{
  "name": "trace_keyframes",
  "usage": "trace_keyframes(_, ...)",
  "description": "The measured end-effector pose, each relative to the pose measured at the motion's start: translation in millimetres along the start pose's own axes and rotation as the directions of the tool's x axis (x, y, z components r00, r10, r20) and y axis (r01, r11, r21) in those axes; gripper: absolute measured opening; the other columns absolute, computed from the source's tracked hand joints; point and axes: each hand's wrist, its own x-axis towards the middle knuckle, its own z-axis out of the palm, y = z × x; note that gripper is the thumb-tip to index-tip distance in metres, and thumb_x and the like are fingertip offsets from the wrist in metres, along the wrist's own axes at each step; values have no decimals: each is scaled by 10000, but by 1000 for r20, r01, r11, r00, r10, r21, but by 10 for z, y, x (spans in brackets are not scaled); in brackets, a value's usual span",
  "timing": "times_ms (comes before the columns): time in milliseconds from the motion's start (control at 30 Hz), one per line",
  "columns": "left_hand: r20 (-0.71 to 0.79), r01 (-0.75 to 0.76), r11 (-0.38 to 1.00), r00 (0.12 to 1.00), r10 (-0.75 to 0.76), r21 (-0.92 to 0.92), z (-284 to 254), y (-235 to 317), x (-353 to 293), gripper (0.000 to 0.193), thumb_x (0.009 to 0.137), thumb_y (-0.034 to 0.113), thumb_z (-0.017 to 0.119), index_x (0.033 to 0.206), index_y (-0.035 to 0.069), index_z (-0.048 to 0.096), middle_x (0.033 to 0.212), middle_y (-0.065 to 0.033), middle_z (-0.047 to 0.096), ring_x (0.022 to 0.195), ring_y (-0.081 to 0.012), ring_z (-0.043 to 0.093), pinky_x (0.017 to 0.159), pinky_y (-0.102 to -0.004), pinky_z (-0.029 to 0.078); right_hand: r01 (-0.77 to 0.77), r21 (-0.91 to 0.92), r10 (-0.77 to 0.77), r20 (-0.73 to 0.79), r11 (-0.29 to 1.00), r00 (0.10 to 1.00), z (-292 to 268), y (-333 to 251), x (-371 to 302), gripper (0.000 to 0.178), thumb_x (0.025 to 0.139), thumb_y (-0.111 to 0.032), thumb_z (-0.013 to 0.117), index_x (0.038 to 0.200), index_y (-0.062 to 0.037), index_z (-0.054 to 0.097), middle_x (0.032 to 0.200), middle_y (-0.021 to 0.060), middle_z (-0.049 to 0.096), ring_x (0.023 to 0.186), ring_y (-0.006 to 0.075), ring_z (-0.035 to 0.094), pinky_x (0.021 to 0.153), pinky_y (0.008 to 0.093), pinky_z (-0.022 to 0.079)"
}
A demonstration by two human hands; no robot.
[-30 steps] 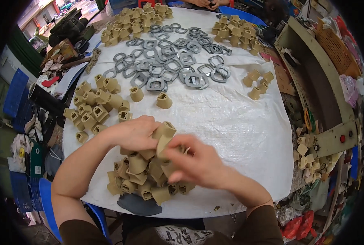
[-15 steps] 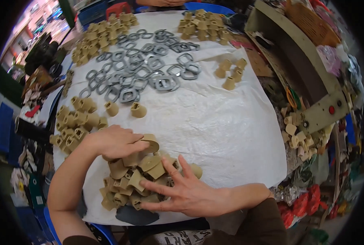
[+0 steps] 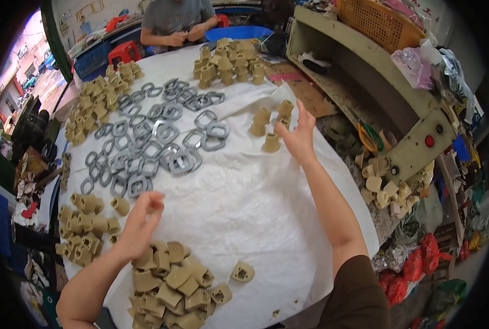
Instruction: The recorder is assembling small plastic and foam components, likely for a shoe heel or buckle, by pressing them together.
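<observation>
Small tan flared plastic caps are spread about the white-covered table (image 3: 239, 219). My right hand (image 3: 300, 136) reaches to the far right, its thumb and fingers apart beside a small group of upright caps (image 3: 271, 143); the thumb lies close to the nearest ones. My left hand (image 3: 140, 225) is over the left side with its fingers curled in; whatever they may hold is hidden. Below it lies a heap of tan caps (image 3: 181, 278), with one loose cap (image 3: 243, 271) to its right. Another cap (image 3: 120, 206) stands just left of my left hand.
Many grey rounded-square rings (image 3: 168, 133) lie across the middle. More caps stand in clusters at left (image 3: 83, 225), far left (image 3: 94, 104) and far back (image 3: 228, 63). A beige metal machine frame (image 3: 359, 60) borders the right side. Across the table sits a person (image 3: 178, 24).
Both hands have left the near heap: my right hand moved far right to the small group, my left hand back toward the left. The view has tilted up, showing more of the person opposite.
</observation>
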Motion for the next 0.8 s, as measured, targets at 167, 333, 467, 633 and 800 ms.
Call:
trace_keyframes(167,383,-632,490,765,517,601,160,499,168,380,723,180,650,1075,86,542,956,-118,512,865,-255,490,793,-341,372,22,-140,-24,-13,990,1000,329,310,235,765,718,-88,593,1419,-179,302,1391,296,170,1259,478,252,1056,474,270)
trace_keyframes(333,392,-604,615,797,459,508,671,684,952,538,713,281,690,1188,108,507,1071,-183,491,991,-337,477,839,-426,395,-197,-286,205,-4,938,979,504,478,444,717,739,-84,572,1397,-252,344,1354,252,259,1223,437,326,1026,475,312)
trace_keyframes(467,267,-397,705,918,294,588,1442,810,1830,918,661,462,736,1416,215,276,1353,-311,266,1180,-467,392,998,-480,357,-134,-358,158,38,924,987,371,555,525,650,754,-172,641,1352,-284,411,1196,150,444,1135,348,454,948,446,382)
trace_keyframes(633,133,-177,739,984,119,650,1862,854,2570,1061,567,517,774,1441,292,217,1441,-299,142,1241,-505,332,1021,-514,341,-35,-396,46,18,918,999,441,607,615,543,750,-211,667,1264,-266,501,1073,119,501,1044,335,518,872,446,423)
trace_keyframes(800,157,-150,746,986,61,649,2043,921,2751,925,571,339,782,1370,290,318,1367,-183,261,1199,-422,361,944,-516,399,-79,-323,69,-43,943,997,362,744,685,507,724,-193,663,1213,-245,538,1056,154,549,978,365,566,825,431,470)
